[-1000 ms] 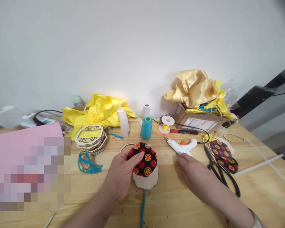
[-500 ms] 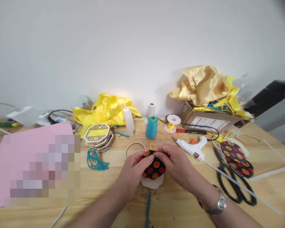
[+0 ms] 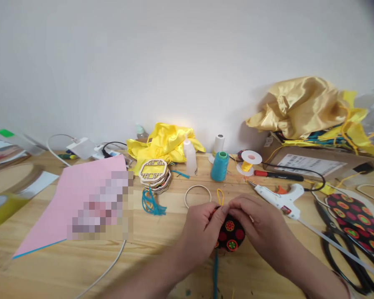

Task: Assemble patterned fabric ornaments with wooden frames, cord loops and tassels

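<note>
Both hands pinch the upper edge of a rounded black fabric piece (image 3: 230,236) patterned with red dots and orange-green flowers. My left hand (image 3: 204,226) grips its left side, thumb across the top. My right hand (image 3: 259,224) holds the upper right edge, fingertips meeting the left thumb. A yellow cord loop (image 3: 220,196) sticks up above the fabric. From below it trails a teal cord (image 3: 215,274). Just behind my left hand lies a thin pale ring (image 3: 198,187). The underside of the fabric is hidden.
A white glue gun (image 3: 280,199) and black scissors (image 3: 345,249) lie right, near more patterned fabric (image 3: 355,216). A teal thread cone (image 3: 220,167) stands behind my hands. Left are stacked wooden frames (image 3: 153,171) and a pink sheet (image 3: 81,182). A cardboard box (image 3: 311,160) stands back right.
The view has swung left, so everything sits further right in it. The pale panel that showed below the fabric is now out of sight. Both hands keep hold of the fabric.
</note>
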Demonstrator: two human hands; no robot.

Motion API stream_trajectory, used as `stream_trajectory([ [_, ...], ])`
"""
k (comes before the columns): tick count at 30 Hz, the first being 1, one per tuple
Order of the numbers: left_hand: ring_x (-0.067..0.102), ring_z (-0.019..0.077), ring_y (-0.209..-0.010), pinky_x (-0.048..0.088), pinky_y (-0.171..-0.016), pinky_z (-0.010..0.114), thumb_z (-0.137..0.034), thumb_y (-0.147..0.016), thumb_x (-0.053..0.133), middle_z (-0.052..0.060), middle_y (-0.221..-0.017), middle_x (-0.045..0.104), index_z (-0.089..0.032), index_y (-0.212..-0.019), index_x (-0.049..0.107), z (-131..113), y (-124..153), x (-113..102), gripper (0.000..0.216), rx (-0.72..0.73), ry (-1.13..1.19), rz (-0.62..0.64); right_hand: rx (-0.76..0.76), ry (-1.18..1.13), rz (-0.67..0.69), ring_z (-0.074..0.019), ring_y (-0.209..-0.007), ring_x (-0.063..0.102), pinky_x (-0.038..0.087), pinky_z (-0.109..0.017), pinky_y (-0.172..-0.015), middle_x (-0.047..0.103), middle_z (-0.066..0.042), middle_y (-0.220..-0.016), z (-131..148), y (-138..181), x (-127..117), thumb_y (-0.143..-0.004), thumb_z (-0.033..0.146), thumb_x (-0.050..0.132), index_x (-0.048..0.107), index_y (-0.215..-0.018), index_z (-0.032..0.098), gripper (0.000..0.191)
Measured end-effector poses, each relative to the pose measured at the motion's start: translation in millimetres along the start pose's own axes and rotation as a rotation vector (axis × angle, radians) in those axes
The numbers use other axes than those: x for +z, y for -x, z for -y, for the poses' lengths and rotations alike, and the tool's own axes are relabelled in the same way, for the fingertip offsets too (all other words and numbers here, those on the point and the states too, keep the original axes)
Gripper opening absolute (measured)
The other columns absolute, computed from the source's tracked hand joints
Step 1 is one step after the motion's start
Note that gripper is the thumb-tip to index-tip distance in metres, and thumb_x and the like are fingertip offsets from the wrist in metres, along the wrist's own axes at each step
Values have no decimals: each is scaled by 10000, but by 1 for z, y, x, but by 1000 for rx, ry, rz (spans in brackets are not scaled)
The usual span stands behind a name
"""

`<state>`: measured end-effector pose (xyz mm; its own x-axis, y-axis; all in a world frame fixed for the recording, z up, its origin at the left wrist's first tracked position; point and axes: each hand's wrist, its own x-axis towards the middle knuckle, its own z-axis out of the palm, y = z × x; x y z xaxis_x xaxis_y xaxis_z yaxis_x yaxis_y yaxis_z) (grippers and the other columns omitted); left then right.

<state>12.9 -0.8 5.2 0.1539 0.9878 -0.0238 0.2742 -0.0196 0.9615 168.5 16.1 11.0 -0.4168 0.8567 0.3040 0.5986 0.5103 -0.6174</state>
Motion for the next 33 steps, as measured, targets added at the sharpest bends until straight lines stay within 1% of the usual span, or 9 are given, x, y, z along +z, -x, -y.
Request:
stream_trajectory([
  [3, 434, 103, -595, 354, -541, 199, -364, -870, 491, -31, -614, 519, -146, -718, 634, -2, 1, 1, 302, -61, 84, 36, -44, 81, -4, -175, -698, 564, 453, -307, -626, 604, -52, -772, -1, 1, -2, -914, 158, 406, 605, -815, 175, 223],
  [5, 461, 106, -604, 376, -554, 198, -352, -858, 512, -23, -632, 559, -147, -742, 658, -2, 0, 1, 277, -111, 131, 32, -91, 99, -35, -174, -713, 576, 462, -304, -640, 613, -54, -789, -2, 0, -1, -908, 146, 421, 608, -835, 173, 203],
  [10, 510, 116, -629, 402, -577, 202, -335, -848, 532, -12, -659, 626, -165, -770, 713, -1, -2, -1, 261, -144, 162, 42, -123, 36, -170, -134, -706, 587, 465, -238, -642, 623, -30, -772, -4, 2, 4, -871, 96, 493, 603, -837, 170, 137],
  [12, 534, 123, -652, 418, -594, 205, -331, -845, 539, -7, -692, 657, -176, -811, 730, -2, -3, 0, 248, -165, 188, 66, -116, 13, -192, -128, -699, 583, 464, -226, -641, 621, -28, -760, -5, 4, 5, -866, 88, 499, 609, -820, 168, 144],
  [17, 578, 140, -721, 451, -655, 217, -303, -830, 568, -5, -758, 699, -202, -914, 734, -3, -4, 2, 212, -207, 280, 90, -91, 8, -178, -141, -703, 580, 470, -246, -638, 626, -44, -770, -9, 7, 5, -883, 114, 487, 624, -839, 161, 151],
  [24, 594, 146, -690, 455, -626, 219, -356, -806, 608, 9, -715, 701, -189, -907, 734, -1, -3, 2, 233, -306, 379, 126, -127, 64, -133, -160, -678, 564, 471, -278, -605, 624, -58, -751, -14, 8, 5, -913, 140, 411, 617, -848, 153, 216],
  [28, 596, 139, -686, 455, -619, 200, -354, -788, 630, 0, -698, 704, -193, -876, 741, -2, -4, 2, 214, -313, 350, 106, -125, 64, -129, -163, -698, 567, 477, -282, -619, 632, -62, -772, -15, 8, 5, -908, 123, 407, 615, -868, 156, 214],
  [33, 591, 139, -645, 451, -584, 197, -352, -766, 646, 1, -679, 705, -189, -856, 751, -5, -6, 2, 214, -318, 274, 66, -186, 87, -94, -172, -757, 565, 474, -290, -659, 637, -57, -838, -18, 11, 6, -890, 84, 428, 597, -931, 166, 192],
])
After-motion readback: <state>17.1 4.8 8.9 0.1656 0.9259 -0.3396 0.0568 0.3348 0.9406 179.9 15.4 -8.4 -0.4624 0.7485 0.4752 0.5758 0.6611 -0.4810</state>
